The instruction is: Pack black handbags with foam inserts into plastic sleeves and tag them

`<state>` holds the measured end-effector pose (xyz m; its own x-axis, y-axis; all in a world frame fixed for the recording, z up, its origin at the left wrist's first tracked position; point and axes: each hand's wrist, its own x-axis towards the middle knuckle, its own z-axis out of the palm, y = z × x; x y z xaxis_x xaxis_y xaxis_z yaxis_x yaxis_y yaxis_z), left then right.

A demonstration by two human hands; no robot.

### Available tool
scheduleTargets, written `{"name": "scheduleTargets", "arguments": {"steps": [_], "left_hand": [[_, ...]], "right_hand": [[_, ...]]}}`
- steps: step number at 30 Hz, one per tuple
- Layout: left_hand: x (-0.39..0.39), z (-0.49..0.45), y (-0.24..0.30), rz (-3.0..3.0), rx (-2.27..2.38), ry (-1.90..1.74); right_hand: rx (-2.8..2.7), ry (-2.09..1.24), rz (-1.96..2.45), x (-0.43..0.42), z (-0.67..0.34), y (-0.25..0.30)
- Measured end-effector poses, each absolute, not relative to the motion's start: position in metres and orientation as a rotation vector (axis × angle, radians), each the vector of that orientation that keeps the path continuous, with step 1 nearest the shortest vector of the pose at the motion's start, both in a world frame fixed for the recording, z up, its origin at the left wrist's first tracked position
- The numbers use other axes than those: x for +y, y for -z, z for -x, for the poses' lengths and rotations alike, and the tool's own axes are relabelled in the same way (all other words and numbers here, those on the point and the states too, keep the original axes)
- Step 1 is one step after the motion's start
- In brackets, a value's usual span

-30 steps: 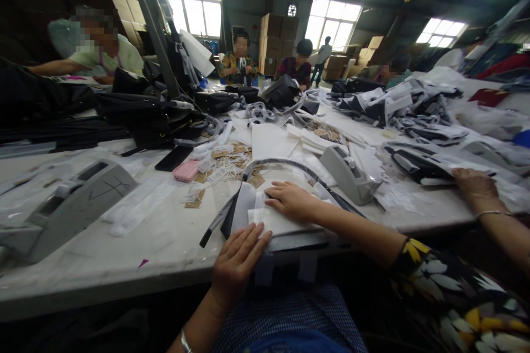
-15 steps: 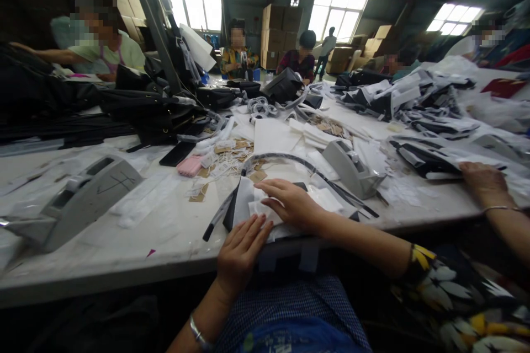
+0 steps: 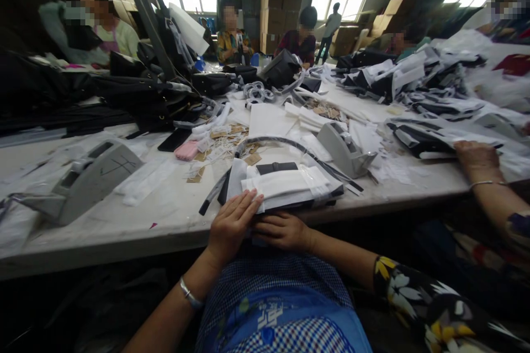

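A black handbag [image 3: 278,166] lies on the table before me, partly covered with white wrapping paper [image 3: 275,182] and clear plastic. Its long wrapped strap [image 3: 285,142] arches out behind it. My left hand [image 3: 234,220] rests flat on the paper at the bag's near left corner, its fingers stretched out. Just below the bag, at the table's front edge, is my right hand [image 3: 285,231]. Its fingers are drawn together and point left, close under my left hand; whatever is between their tips is hidden.
Grey tape dispensers [image 3: 89,179] stand left and behind right. A pink item [image 3: 186,150], a black phone [image 3: 174,140] and brown tags [image 3: 226,135] lie behind the bag. Black bags [image 3: 144,102] are piled at left. A co-worker's hand [image 3: 476,160] touches another bag at right.
My right hand has moved from on top of the bag down to the table's front edge, uncovering the white paper. My left hand stays on the bag's near left corner.
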<state>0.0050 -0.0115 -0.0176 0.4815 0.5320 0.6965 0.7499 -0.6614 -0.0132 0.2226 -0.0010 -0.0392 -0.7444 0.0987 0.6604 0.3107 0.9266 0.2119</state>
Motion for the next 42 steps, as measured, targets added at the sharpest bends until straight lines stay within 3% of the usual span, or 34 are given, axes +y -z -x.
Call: {"name": "scheduleTargets", "arguments": {"steps": [15,24,36,42], "left_hand": [[-0.011,-0.006,0.025,2.376,-1.094,0.916],[-0.018,-0.012,0.023,2.401,-1.110,1.000],[-0.019,-0.008,0.029,2.398,-1.098,1.339],[-0.021,-0.010,0.021,2.378,-1.194,1.321]], "right_hand": [[-2.278,-0.010,0.383,-0.054,-0.197,-0.008],[-2.306,0.010,0.541,-0.009,-0.206,-0.060],[-2.284,-0.411,1.154,0.059,-0.192,-0.050],[-2.344,-0.562,1.380,0.078,-0.185,-0.054]]}}
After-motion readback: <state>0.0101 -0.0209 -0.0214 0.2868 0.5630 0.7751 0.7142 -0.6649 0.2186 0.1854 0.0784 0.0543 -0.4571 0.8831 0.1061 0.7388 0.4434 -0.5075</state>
